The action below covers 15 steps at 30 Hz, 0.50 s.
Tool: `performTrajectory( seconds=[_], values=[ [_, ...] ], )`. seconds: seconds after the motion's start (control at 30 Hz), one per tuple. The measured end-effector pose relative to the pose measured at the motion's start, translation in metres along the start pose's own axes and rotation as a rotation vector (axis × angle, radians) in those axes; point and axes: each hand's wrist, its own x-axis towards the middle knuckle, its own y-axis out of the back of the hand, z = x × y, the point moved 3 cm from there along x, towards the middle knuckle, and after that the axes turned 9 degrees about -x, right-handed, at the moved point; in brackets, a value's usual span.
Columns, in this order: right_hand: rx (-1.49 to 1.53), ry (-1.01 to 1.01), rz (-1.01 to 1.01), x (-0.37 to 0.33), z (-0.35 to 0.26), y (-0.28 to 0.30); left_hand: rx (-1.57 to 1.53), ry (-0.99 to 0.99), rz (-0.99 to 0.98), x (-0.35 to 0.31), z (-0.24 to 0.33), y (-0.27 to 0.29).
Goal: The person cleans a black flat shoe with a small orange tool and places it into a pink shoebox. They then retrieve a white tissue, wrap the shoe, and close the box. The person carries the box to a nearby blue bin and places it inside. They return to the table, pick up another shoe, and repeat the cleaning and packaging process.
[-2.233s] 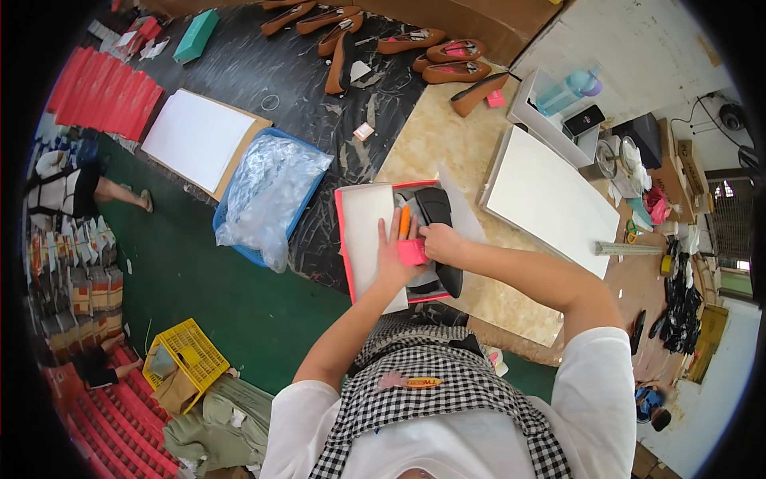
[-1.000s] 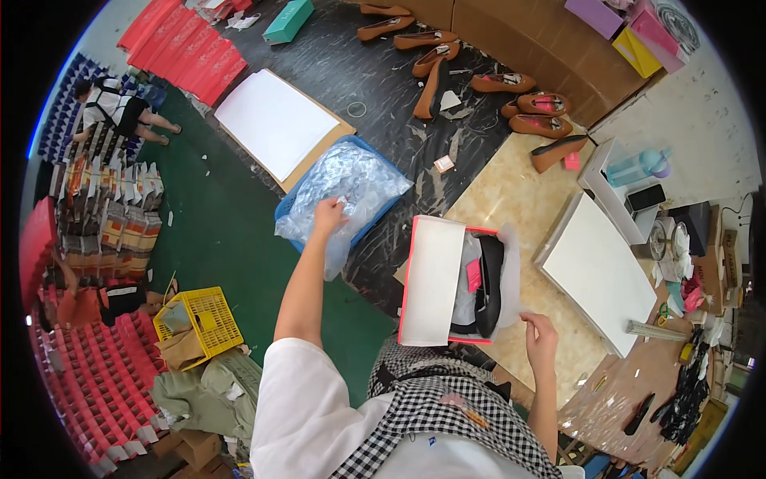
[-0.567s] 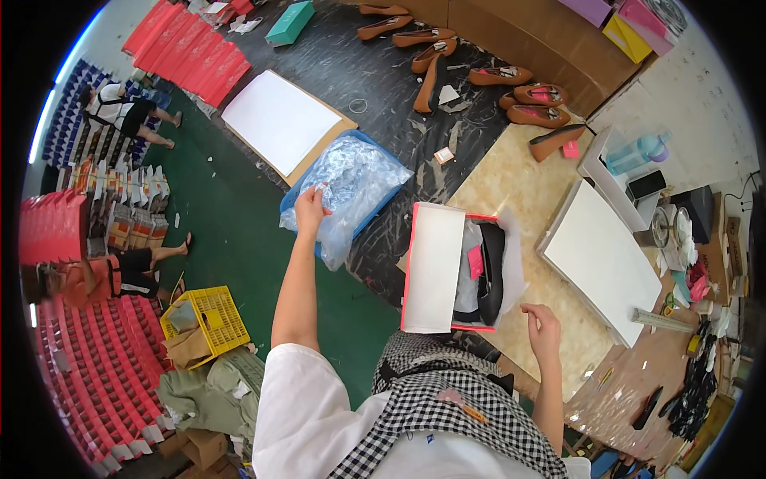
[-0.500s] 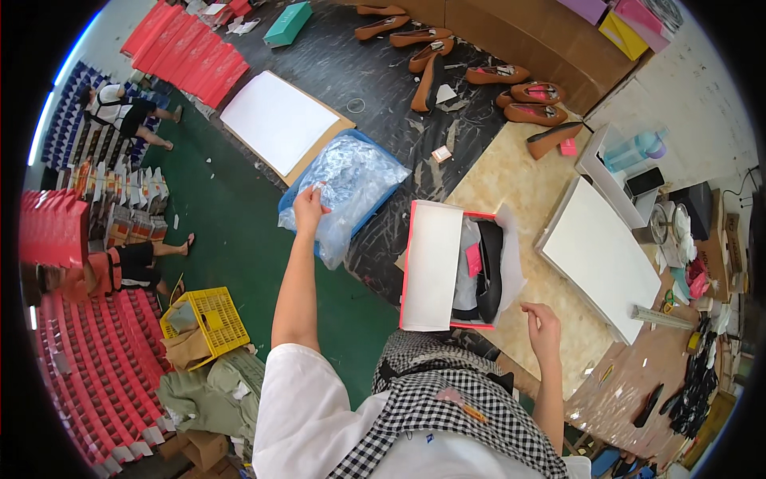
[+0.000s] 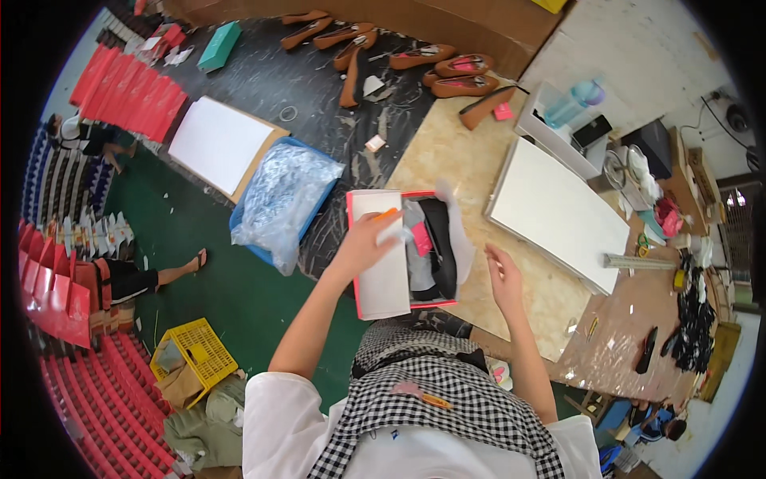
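Shoebox (image 5: pixel 397 279), red outside and white within, rests open at the near edge of the counter (image 5: pixel 435 156), squarely before my checked apron (image 5: pixel 447 371), presumably so that it lies within easy reach. That counter is the biggest thing around me, cream marbled towards my right and black marbled towards my left. A white board (image 5: pixel 562 211) lies at an angle on the cream part, clear of the box. On the other side, the blue basket (image 5: pixel 321 199) sits near the box and carries a crumpled clear plastic bag (image 5: pixel 287 195), handy, I judge, from my left. Across the box's left part lies a white panel (image 5: pixel 385 294), while thin white paper (image 5: pixel 456 227) spills over the right wall, probably turned out to leave the contents exposed. Inside, a black shoe (image 5: pixel 439 247) lies lengthwise along that wall, likely because it fits best so. Grey wrapping (image 5: pixel 416 271) lies next to it. My left hand (image 5: pixel 363 246) is over the panel, fingers pointing towards the opening; I cannot tell whether that grip is closed on anything. My right hand (image 5: pixel 504 279) stands off beside the box, fingers loosely apart, holding nothing. A pink tag (image 5: pixel 421 238) rests between wrapping and shoe. Smallest of all, an orange piece (image 5: pixel 386 215) shows at my left fingertips, worn or held, I cannot say.
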Motion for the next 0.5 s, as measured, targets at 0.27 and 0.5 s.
performTrajectory(
  seconds=[0.27,0.5],
  values=[
    [-0.2,0.27,-0.344,0.032,0.012,-0.091,-0.378,0.871,0.402,-0.079,-0.113,-0.005],
    [-0.831,0.551,-0.556,-0.017,-0.011,-0.119,0.039,0.183,0.332,-0.045,0.025,-0.062]
  ],
)
